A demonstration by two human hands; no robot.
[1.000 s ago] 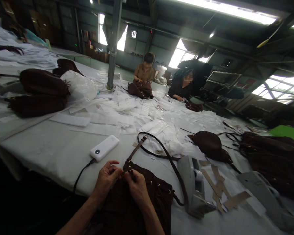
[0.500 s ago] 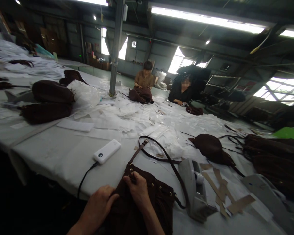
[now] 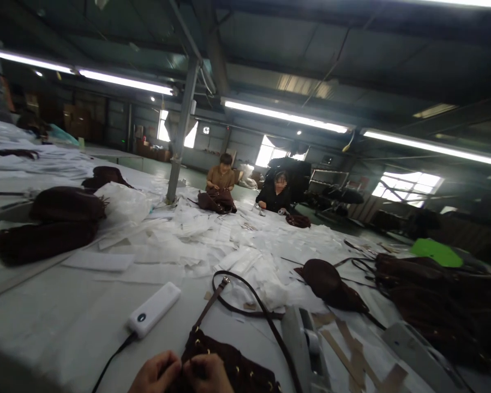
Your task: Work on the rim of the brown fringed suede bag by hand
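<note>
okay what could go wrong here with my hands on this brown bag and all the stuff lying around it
Both hands, left hand and right hand, pinch the brown bag at the frame's bottom edge, so your fingers are barely in view. The long strap loops loose across the table and may snag the tape dispenser. Tugging the bag could also catch the power bank cable.

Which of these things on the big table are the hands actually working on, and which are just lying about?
In hand:
- dark brown drawstring bag, pinched at its rim by the left hand and right hand
- its long brown strap, trailing across the table

Lying about:
- white power bank
- grey tape dispenser
- loose white paper sheets
- other brown bags
</note>
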